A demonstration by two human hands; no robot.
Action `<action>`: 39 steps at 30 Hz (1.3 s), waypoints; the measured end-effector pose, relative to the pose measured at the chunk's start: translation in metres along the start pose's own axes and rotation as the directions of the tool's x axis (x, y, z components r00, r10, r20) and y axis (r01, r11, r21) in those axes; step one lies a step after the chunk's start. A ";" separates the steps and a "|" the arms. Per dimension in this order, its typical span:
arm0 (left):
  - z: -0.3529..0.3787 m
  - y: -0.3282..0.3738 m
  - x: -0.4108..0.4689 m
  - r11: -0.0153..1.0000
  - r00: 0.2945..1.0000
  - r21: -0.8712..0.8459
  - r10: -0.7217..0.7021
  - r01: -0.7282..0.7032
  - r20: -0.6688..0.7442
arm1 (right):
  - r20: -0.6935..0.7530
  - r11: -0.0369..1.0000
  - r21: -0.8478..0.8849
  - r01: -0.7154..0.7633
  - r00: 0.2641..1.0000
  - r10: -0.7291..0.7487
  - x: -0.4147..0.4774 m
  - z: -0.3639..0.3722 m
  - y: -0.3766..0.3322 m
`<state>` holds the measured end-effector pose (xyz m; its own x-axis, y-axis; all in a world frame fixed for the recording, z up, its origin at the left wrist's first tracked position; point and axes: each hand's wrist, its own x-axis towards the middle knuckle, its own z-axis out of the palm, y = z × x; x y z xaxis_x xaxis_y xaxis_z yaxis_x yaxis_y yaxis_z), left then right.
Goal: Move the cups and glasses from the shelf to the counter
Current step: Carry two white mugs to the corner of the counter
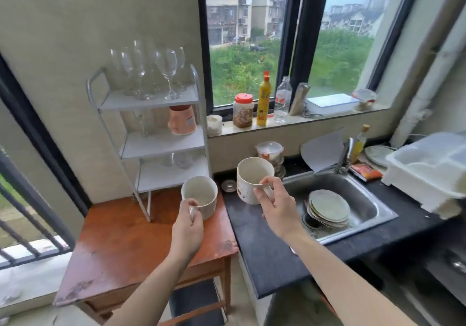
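Note:
My left hand [187,227] grips the handle of a plain white mug [200,194], held above the right edge of the wooden table [121,247]. My right hand [273,203] holds a second white mug [252,178] with small coloured prints by its handle, over the left end of the dark counter [262,255]. A white three-tier shelf [161,146] stands on the wooden table. Several wine glasses [151,71] stand on its top tier. A peach-coloured container [182,120] and a clear glass [143,124] are on the middle tier. Clear glasses [180,160] sit on the bottom tier.
A steel sink [365,199] holds stacked plates [329,208]. A white dish rack [428,171] sits at the right. Jars and bottles [263,98] line the window sill. A lidded container [269,151] and a small glass lid [229,185] lie at the counter's back left.

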<state>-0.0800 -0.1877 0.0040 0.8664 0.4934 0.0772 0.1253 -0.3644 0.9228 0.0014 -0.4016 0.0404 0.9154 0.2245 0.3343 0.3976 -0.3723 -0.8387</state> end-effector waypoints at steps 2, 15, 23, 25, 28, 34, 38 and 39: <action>0.040 0.027 -0.012 0.998 0.996 -0.024 0.062 -0.060 0.062 | -0.089 0.998 -0.064 -0.004 0.996 -0.002 -0.020 -0.047 0.016; 0.379 0.217 -0.160 0.909 0.778 -0.293 0.408 -0.297 0.478 | -0.626 0.930 -0.207 -0.305 0.772 0.114 -0.182 -0.404 0.127; 0.595 0.320 -0.312 0.871 0.575 -0.407 0.488 -0.275 0.656 | -0.821 0.831 -0.241 -0.501 0.562 0.100 -0.311 -0.624 0.200; 0.632 0.343 -0.341 0.845 0.529 -0.435 0.534 -0.311 0.659 | -0.856 0.814 -0.231 -0.534 0.509 0.091 -0.333 -0.665 0.211; 0.678 0.372 -0.370 0.826 0.463 -0.450 0.564 -0.340 0.684 | -0.884 0.802 -0.232 -0.551 0.463 0.062 -0.353 -0.710 0.227; 0.790 0.406 -0.412 0.807 0.334 -0.487 0.585 -0.335 0.739 | -0.927 0.762 -0.181 -0.622 0.366 0.079 -0.377 -0.783 0.278; 0.882 0.427 -0.435 0.804 0.228 -0.523 0.586 -0.284 0.777 | -0.949 0.698 -0.134 -0.703 0.293 0.113 -0.386 -0.843 0.316; 0.906 0.435 -0.440 0.803 0.197 -0.530 0.586 -0.272 0.786 | -0.957 0.677 -0.120 -0.726 0.267 0.117 -0.387 -0.861 0.324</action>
<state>0.0310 -1.2792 0.0289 0.6241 -0.7370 0.2593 -0.3915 -0.0078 0.9201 -0.1689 -1.3846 0.0096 0.3517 -0.8450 0.4027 -0.3881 -0.5231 -0.7587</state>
